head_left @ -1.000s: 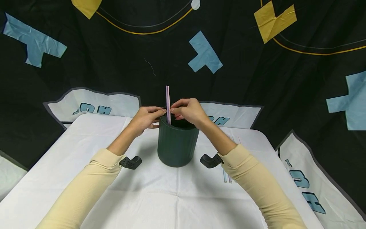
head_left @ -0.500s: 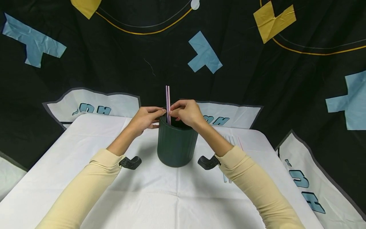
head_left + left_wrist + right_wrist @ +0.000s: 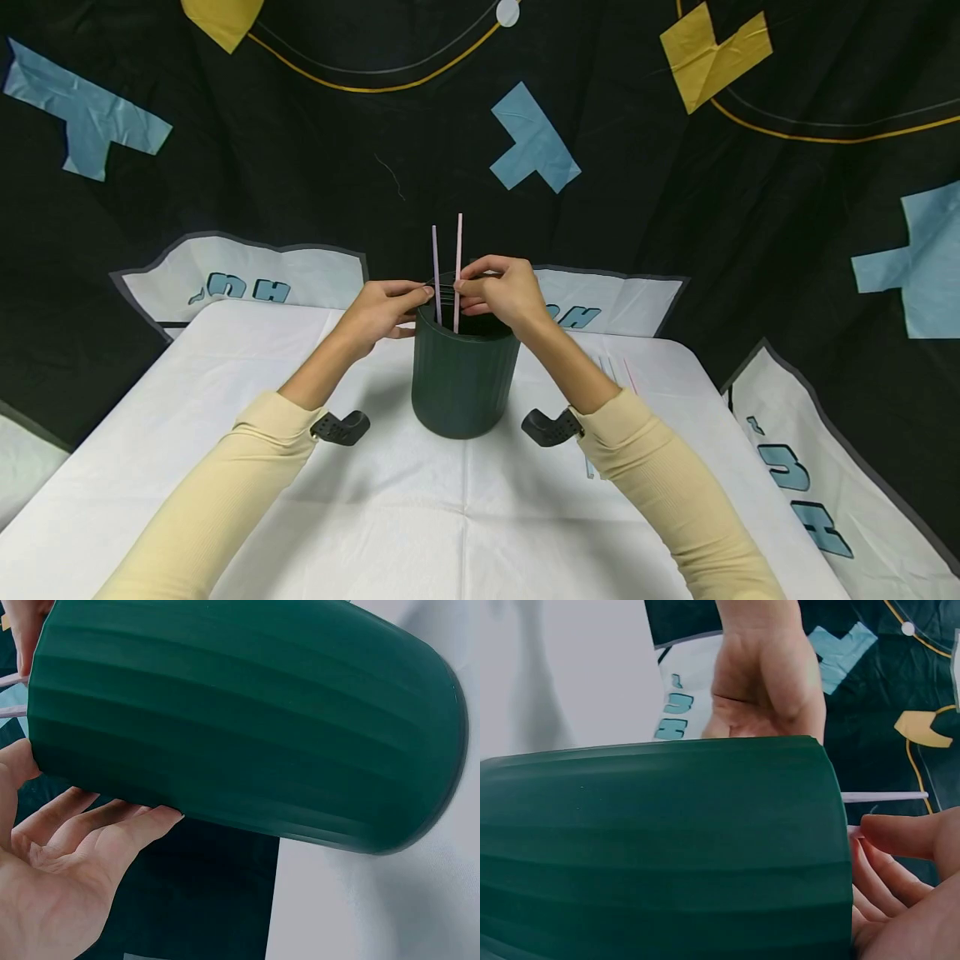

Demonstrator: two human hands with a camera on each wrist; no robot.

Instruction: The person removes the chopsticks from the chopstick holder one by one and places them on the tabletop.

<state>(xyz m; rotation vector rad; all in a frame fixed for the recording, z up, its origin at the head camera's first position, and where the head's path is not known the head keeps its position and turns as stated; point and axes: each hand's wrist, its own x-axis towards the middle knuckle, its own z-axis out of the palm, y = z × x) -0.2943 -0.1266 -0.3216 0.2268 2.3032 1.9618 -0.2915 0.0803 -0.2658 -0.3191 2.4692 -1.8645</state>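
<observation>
A dark green ribbed bin [image 3: 465, 383] stands upright on the white-covered table. My left hand [image 3: 382, 310] grips its rim at the left; in the left wrist view the thumb is at the rim and the fingers [image 3: 124, 836] lie along the outer wall. With thumb and fingers my right hand [image 3: 504, 293] pinches a pink straw [image 3: 459, 242] that rises above the rim. Slightly left of it, a purple straw [image 3: 435, 258] leans in the bin, untouched by the right hand. The bin's wall hides the lower ends of both straws.
Several thin straws [image 3: 589, 468], light blue and pink, lie on the table [image 3: 390, 517] at the right, partly covered by the right forearm. A black curtain [image 3: 300, 167] with blue and yellow patches hangs behind the table.
The pink straw has moved right and slightly up with my right hand, so a gap now separates it from the purple straw. My left hand has stayed at the rim.
</observation>
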